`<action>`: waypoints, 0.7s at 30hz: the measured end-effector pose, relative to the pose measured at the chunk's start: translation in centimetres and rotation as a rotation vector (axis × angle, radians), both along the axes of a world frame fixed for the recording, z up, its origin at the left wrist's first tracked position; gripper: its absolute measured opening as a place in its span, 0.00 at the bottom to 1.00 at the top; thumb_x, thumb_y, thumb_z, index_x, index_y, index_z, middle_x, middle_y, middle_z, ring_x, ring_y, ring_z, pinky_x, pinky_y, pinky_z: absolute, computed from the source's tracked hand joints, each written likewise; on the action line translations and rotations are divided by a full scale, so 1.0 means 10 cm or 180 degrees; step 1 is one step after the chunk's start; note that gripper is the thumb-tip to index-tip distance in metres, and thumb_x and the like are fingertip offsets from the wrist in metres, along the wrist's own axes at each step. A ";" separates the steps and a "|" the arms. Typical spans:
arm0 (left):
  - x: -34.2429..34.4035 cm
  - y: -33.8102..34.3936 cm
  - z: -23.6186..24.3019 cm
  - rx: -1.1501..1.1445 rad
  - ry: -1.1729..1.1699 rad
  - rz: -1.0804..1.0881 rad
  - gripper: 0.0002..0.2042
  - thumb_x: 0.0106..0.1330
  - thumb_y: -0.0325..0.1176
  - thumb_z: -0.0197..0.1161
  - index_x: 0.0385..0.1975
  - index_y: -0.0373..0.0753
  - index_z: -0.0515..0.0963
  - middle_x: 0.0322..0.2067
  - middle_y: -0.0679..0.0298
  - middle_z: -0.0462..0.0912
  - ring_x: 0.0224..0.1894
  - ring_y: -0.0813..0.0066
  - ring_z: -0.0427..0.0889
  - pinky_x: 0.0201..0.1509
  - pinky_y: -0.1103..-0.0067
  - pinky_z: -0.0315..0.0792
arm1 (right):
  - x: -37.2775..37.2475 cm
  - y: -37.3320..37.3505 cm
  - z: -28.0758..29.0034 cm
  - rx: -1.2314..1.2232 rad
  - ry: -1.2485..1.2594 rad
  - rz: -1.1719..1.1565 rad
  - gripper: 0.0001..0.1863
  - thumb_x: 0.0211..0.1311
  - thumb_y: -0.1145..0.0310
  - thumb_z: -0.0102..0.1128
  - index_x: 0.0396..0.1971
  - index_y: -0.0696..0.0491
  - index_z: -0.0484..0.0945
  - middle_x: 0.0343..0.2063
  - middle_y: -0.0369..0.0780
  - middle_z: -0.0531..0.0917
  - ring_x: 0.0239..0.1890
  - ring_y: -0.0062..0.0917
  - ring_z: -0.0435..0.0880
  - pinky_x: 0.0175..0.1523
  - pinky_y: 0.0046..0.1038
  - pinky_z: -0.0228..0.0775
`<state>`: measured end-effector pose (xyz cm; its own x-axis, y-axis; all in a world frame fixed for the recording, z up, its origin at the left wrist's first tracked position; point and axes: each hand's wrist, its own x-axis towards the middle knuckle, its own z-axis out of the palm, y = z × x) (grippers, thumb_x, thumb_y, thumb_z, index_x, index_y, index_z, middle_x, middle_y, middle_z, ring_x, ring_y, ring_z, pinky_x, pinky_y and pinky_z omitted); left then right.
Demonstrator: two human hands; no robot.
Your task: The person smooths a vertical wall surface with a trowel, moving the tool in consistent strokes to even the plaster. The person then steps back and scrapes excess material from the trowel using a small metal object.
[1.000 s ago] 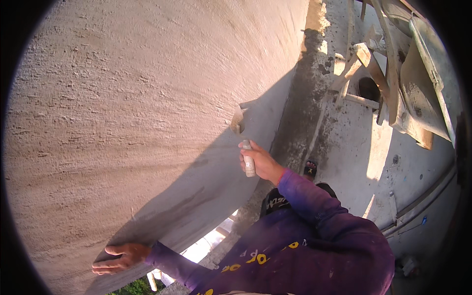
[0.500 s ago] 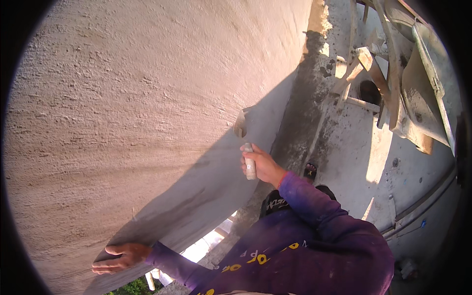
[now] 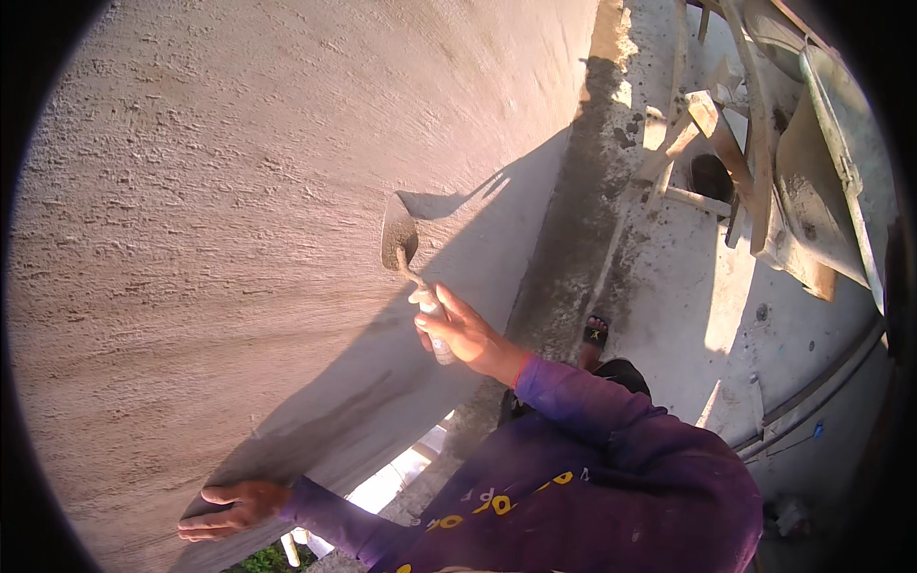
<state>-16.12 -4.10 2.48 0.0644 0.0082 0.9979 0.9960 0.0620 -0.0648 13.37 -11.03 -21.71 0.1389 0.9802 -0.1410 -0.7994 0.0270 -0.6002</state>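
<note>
My right hand point(image 3: 463, 331) is wrapped round the pale handle of a trowel point(image 3: 399, 234). Its blade points up and away along the rough plastered wall point(image 3: 210, 191), close to the surface; I cannot tell whether it touches. The blade casts a thin shadow on the wall to its right. At the lower left, my left hand point(image 3: 232, 509) lies flat against the wall, fingers stretched out, with nothing in it. The wall is coarse and ridged at the left and smoother toward its right edge.
A dark, damp-looking strip of floor point(image 3: 554, 258) runs along the wall's foot. Wooden trestle pieces point(image 3: 726, 143) and a curved, dirty sheet point(image 3: 821, 181) stand at the upper right. Dark pipes point(image 3: 821, 382) lie at the right. My sandalled foot point(image 3: 596, 331) is on the floor.
My right hand has moved left with the trowel, and the blade now shows more broadly. My left hand stays in about the same place on the wall.
</note>
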 end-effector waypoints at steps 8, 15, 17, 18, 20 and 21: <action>-0.06 0.06 0.02 0.0053 0.0105 -0.0098 0.39 0.84 0.57 0.53 0.81 0.31 0.58 0.83 0.45 0.54 0.86 0.48 0.51 0.89 0.54 0.51 | 0.11 0.19 -1.45 -0.1203 0.1206 -0.0273 0.14 0.75 0.68 0.61 0.55 0.45 0.71 0.34 0.37 0.76 0.29 0.25 0.79 0.33 0.34 0.76; -0.06 0.07 0.01 0.0026 0.0084 -0.0122 0.38 0.84 0.55 0.54 0.81 0.30 0.59 0.83 0.45 0.55 0.86 0.48 0.51 0.89 0.55 0.50 | 0.14 0.20 -1.48 -0.1348 0.1200 -0.0310 0.11 0.73 0.68 0.61 0.50 0.44 0.71 0.32 0.36 0.74 0.27 0.24 0.77 0.29 0.33 0.74; -0.09 0.05 0.03 0.0060 0.0192 -0.0167 0.38 0.84 0.54 0.54 0.81 0.30 0.59 0.82 0.44 0.55 0.86 0.47 0.51 0.89 0.54 0.50 | 0.11 0.23 -1.52 -0.1439 0.1173 -0.0327 0.11 0.72 0.69 0.61 0.49 0.44 0.71 0.32 0.36 0.74 0.25 0.24 0.76 0.28 0.33 0.73; -0.09 0.06 0.03 0.0055 0.0198 -0.0162 0.38 0.84 0.54 0.54 0.81 0.30 0.59 0.82 0.44 0.55 0.86 0.47 0.51 0.88 0.54 0.50 | 0.10 0.23 -1.56 -0.1358 0.1146 -0.0354 0.10 0.72 0.68 0.61 0.49 0.44 0.71 0.32 0.36 0.74 0.25 0.23 0.76 0.28 0.32 0.73; -0.09 0.07 0.03 0.0059 0.0201 -0.0134 0.38 0.84 0.54 0.54 0.81 0.30 0.59 0.82 0.44 0.55 0.86 0.47 0.52 0.88 0.54 0.50 | 0.12 0.26 -1.57 -0.1186 0.1078 -0.0391 0.10 0.73 0.68 0.61 0.48 0.44 0.71 0.32 0.35 0.74 0.24 0.23 0.75 0.29 0.31 0.72; -0.09 0.07 0.03 0.0067 0.0221 -0.0128 0.38 0.84 0.55 0.54 0.81 0.30 0.59 0.82 0.44 0.56 0.86 0.47 0.52 0.88 0.54 0.51 | 0.12 0.25 -1.54 -0.1211 0.1041 -0.0398 0.10 0.73 0.68 0.61 0.48 0.45 0.71 0.32 0.35 0.74 0.25 0.23 0.76 0.28 0.32 0.72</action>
